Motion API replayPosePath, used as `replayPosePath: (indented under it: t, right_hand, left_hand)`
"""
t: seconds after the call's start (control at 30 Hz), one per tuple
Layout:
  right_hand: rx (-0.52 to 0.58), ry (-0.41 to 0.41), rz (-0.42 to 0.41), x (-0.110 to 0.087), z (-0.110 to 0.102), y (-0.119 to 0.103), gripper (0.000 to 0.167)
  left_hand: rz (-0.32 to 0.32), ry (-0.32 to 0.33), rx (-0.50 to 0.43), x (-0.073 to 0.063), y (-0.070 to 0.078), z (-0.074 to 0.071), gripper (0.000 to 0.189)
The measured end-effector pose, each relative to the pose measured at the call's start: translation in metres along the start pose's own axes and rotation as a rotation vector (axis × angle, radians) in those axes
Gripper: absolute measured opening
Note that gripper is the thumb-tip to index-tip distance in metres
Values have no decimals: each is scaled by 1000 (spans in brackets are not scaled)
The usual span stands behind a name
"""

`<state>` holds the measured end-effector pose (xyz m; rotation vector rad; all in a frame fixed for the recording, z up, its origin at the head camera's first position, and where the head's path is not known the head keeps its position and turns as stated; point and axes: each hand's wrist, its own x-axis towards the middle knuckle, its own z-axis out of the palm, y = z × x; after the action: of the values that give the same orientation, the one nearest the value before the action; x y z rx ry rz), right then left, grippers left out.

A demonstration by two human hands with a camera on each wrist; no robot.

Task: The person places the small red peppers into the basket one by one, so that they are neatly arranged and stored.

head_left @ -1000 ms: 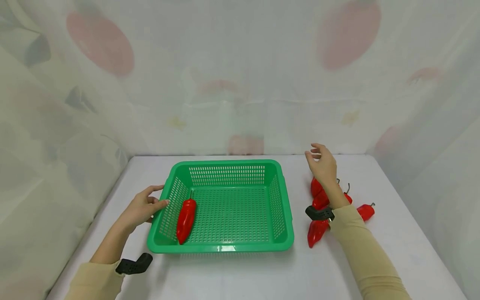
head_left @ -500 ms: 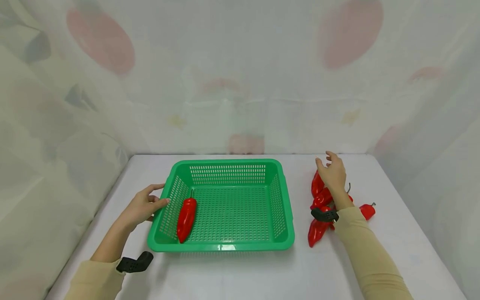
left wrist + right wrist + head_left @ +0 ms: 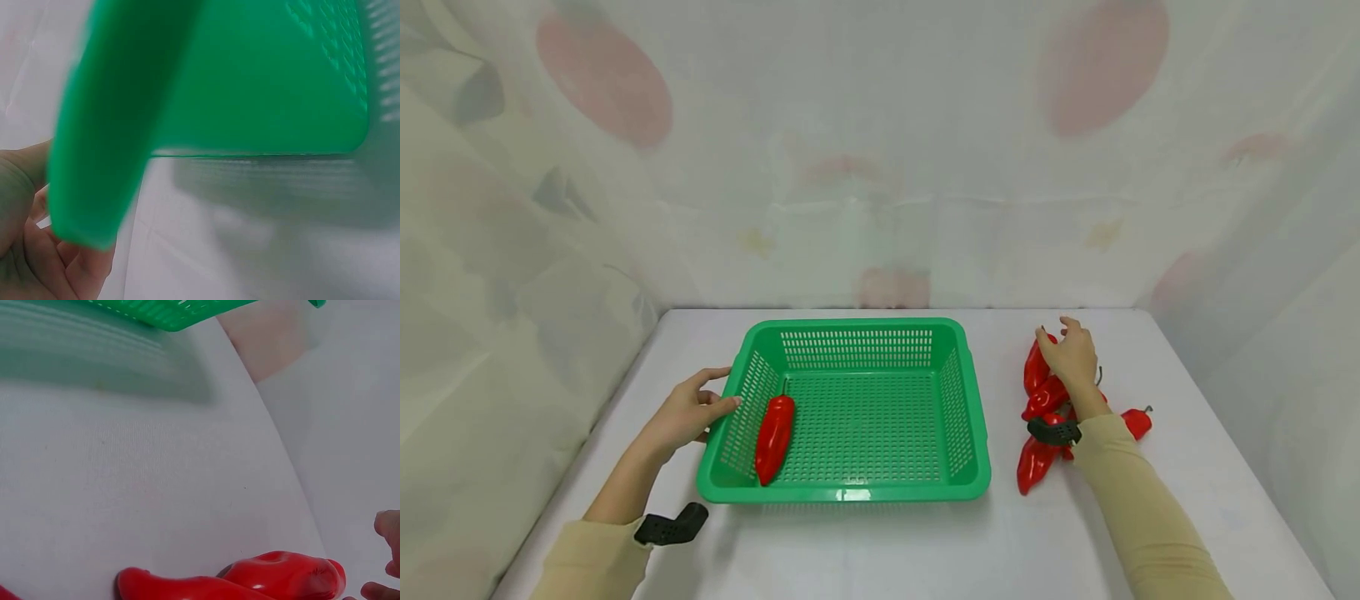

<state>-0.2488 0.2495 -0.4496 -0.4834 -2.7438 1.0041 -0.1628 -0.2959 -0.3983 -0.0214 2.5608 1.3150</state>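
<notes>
A green plastic basket (image 3: 857, 493) with perforated walls takes up the middle of the table. My left hand (image 3: 683, 414) grips its left rim, thumb on top and fingers outside; in the left wrist view the rim (image 3: 112, 137) covers part of the fingers. One red pepper (image 3: 773, 439) with a stem lies along the basket's left side. Over a pile of red peppers at the right, my right hand (image 3: 1072, 357) hovers with fingers spread and slightly bent. Nearest to it is the farthest red pepper (image 3: 1035, 367); contact cannot be told. The right wrist view catches only some fingertips (image 3: 389, 528).
More red peppers (image 3: 1034, 462) lie together under the right forearm, with another red pepper (image 3: 1137, 422) at the pile's right. White cloth covers the table (image 3: 910, 554). A patterned curtain (image 3: 887, 167) hangs behind and at both sides.
My right hand has moved right and lowered toward the peppers, uncovering more of the farthest one. My left hand and the basket have stayed in place.
</notes>
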Motion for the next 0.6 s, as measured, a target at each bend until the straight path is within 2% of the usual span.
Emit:
replayPosePath:
  t: [0.3, 0.6]
  right_hand:
    - [-123, -111, -29, -1, -2, -2, 60]
    - [-168, -223, -50, -2, 2, -4, 58]
  left_hand:
    - [-8, 2, 5, 0, -1, 1, 69]
    - [-5, 5, 3, 1, -1, 1, 70]
